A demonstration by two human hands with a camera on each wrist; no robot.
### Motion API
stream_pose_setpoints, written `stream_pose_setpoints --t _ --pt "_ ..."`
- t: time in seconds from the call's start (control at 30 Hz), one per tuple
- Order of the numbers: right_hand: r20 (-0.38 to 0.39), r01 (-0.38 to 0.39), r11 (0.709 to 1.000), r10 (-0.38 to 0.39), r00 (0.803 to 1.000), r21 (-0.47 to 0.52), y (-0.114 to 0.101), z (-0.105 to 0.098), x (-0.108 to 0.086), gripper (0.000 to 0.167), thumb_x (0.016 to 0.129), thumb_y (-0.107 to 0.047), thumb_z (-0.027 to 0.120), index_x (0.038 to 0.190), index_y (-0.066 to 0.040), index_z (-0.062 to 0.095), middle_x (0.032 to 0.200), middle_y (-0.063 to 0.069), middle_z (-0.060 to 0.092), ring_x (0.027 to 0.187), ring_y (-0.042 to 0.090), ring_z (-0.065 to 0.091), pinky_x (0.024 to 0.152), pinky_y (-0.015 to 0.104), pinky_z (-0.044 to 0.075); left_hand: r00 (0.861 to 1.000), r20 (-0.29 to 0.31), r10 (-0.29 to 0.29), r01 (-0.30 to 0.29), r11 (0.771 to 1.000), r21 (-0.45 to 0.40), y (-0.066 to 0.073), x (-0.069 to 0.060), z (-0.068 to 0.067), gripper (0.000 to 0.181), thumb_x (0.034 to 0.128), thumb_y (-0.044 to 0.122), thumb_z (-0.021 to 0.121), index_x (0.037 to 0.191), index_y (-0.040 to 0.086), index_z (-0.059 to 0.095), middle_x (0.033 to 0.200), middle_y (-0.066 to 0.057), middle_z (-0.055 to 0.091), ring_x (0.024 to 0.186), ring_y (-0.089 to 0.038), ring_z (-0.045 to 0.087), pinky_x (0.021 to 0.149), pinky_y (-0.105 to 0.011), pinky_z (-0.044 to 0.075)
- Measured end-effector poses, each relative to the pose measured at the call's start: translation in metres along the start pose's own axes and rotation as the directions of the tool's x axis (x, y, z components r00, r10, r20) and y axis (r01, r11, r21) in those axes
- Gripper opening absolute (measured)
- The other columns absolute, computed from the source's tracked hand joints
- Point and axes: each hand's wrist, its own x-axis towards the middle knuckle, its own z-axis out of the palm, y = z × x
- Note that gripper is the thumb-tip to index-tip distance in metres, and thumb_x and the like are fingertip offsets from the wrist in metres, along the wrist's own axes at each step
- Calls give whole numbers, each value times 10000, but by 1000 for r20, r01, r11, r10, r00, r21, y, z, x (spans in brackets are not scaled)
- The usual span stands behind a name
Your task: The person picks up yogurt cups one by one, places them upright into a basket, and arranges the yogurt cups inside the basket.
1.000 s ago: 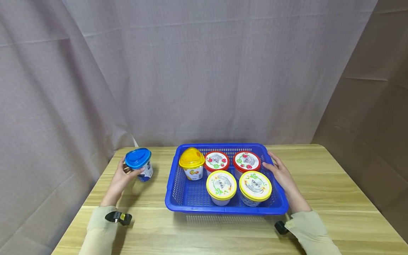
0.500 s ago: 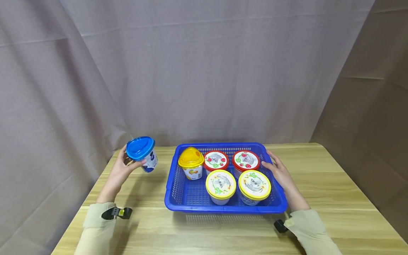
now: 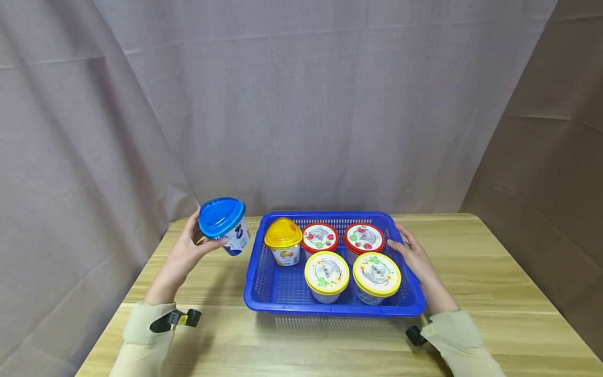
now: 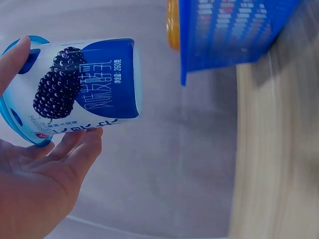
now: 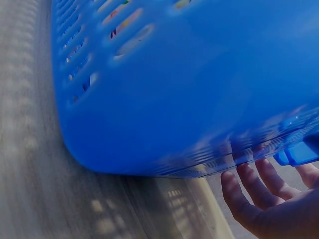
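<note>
My left hand (image 3: 182,256) holds a yogurt cup (image 3: 237,238) with a clear blue lid, tilted and raised above the table, left of the blue plastic basket (image 3: 278,309). In the left wrist view, blackberries are printed on the white and blue side of the cup (image 4: 89,82), and thumb and fingers lie on opposite sides of it. At the basket's right end, my right hand (image 3: 419,264) holds the rim, thumb over the top. The right wrist view has its fingertips (image 5: 230,181) against the outside of the basket wall (image 5: 164,104).
Inside the basket are a cup with a domed yellow lid (image 3: 283,235), two red-rimmed tubs (image 3: 320,238) (image 3: 365,239) and two yellow-rimmed tubs (image 3: 327,273) (image 3: 377,275). Wooden table (image 3: 264,351) lies beneath. Grey cloth (image 3: 301,115) hangs behind it.
My left hand has lifted the blue-lidded yogurt cup off the table and carried it right, towards the basket, tilting it. My right hand has stayed at the basket's rim.
</note>
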Motion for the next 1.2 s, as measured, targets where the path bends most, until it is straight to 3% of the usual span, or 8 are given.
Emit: stream_pose_setpoints --t 0.27,0.43,0.87,1.2 --pt "11 -21 1000 21 1000 -11 1 -1 3 731 1039 -291 546 1634 -206 130 1552 275 339 932 3 585 798 204 522 996 80 47 -49 999 24 11 -9 16 913 892 145 766 1606 167 198 1538 -171 393 1378 -400 419 1076 -563 394" --pt "11 -19 1000 19 1000 -23 1 0 4 735 1039 -294 546 1635 -210 124 1554 275 341 934 -2 577 808 195 513 992 100 74 -77 997 27 14 -12 24 918 873 106 774 1600 125 214 1531 -189 400 1365 -416 430 1097 -559 364" --pt "2 5 1000 -5 1000 -25 0 0 1 745 1028 -325 564 1633 -197 146 1536 278 359 919 -11 581 800 194 513 984 170 50 -48 999 -15 11 -15 50 991 802 100 839 1586 88 233 1523 -195 408 1367 -405 439 1093 -508 387" --pt "8 17 1000 -17 1000 -9 2 0 2 735 1038 -301 553 1633 -188 137 1508 261 381 913 -8 596 804 211 526 974 223 36 -48 998 45 4 -19 64 1024 788 147 863 1584 64 224 1539 -206 393 1392 -410 408 1111 -504 367"
